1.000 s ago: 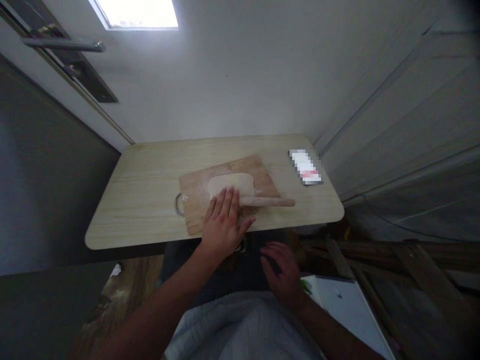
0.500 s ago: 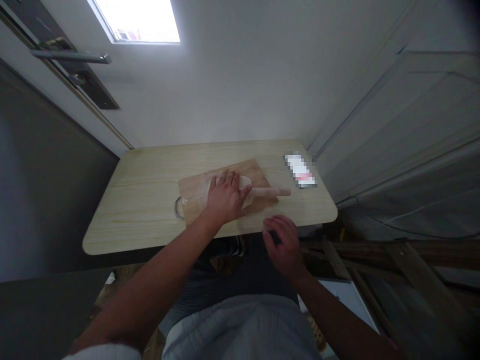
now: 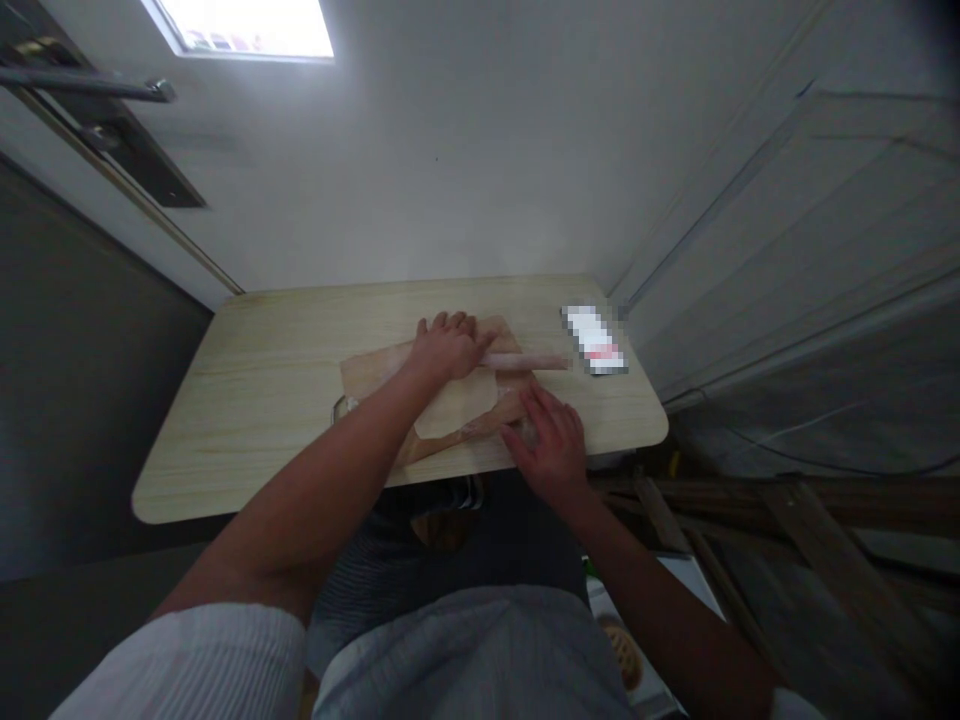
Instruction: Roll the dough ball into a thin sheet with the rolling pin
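Note:
A sheet of flattened pale dough (image 3: 457, 408) lies on the wooden cutting board (image 3: 361, 376). Across the far part of the dough rests a wooden rolling pin (image 3: 529, 361), its right end sticking out past the board. My left hand (image 3: 450, 346) presses on the pin from above, palm down with fingers stretched out; it hides the pin's left part. At the board's near right corner is my right hand (image 3: 549, 435), thumb and fingers apart, the fingertips at or just by the board. Whether they touch it I cannot make out.
The board lies on a light wood-grain table (image 3: 247, 400). A phone (image 3: 595, 340), partly pixelated, lies at the table's right. A door with a metal handle (image 3: 90, 85) stands behind. Wooden bars (image 3: 817, 530) and a white tray (image 3: 652, 640) are low on the right.
My left hand has pushed the rolling pin away from me, uncovering the dough. My right hand has come up and left from the table's front edge to the board's corner. The view has shifted slightly.

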The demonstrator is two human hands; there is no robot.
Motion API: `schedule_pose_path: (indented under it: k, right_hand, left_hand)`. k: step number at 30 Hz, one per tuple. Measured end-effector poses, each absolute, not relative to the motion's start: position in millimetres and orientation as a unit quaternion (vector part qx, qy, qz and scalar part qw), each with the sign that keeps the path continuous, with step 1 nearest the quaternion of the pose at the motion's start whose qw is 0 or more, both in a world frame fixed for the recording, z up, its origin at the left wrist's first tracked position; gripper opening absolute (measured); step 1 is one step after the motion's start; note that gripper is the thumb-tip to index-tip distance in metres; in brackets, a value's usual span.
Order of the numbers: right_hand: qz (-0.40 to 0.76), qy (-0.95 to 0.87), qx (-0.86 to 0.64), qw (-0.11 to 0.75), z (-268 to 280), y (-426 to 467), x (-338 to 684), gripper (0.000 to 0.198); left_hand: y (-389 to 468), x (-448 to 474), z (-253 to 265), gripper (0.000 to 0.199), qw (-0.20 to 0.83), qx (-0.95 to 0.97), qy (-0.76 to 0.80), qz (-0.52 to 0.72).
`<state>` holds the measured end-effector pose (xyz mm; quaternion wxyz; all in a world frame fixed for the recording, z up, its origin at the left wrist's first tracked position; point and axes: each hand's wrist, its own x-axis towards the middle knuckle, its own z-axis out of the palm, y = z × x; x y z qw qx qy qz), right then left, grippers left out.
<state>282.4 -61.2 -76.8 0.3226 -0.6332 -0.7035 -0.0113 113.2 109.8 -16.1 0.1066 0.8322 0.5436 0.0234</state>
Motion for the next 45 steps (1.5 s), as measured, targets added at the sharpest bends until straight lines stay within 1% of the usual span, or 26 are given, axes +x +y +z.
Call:
schedule_pose_path:
  k: [4,8,14,20,27,32,36,40,45]
  right_hand:
    - [-0.012,-0.709,-0.631,0.316,-77,-78,276,0.052]
    - [-0.009,-0.697,-0.653,0.298,-81,-99,269,0.057]
    - [-0.014,-0.69,-0.661,0.294,-87,-113,266,0.063]
    - [-0.045,-0.685,-0.664,0.295,-88,-110,264,0.057]
    - [-0.079,-0.674,-0.667,0.309,-95,-112,261,0.051]
    - [-0.08,-0.681,-0.656,0.316,-96,-113,260,0.055]
    - [-0.07,-0.686,-0.651,0.317,-96,-113,262,0.056]
    - [-0.067,-0.68,-0.656,0.32,-98,-114,263,0.052]
    - [-0.071,-0.689,-0.646,0.321,-100,-113,264,0.055]
  left_hand:
    - [92,112,-18,0.078,0.109,0.831,0.545,0.034]
    - [63,112,-20,0.077,0.086,0.837,0.538,0.054]
    - [28,108,-20,0.067,0.033,0.84,0.531,0.108]
    - [10,103,-15,0.063,0.028,0.846,0.518,0.126]
    - [-33,90,-12,0.064,0.028,0.859,0.495,0.128]
    - [-67,80,-20,0.062,0.016,0.858,0.496,0.133]
    - [-65,82,-21,0.06,0.015,0.854,0.503,0.136]
    - [-38,94,-18,0.062,0.011,0.845,0.515,0.142]
    - [-1,107,-17,0.061,0.008,0.835,0.533,0.132]
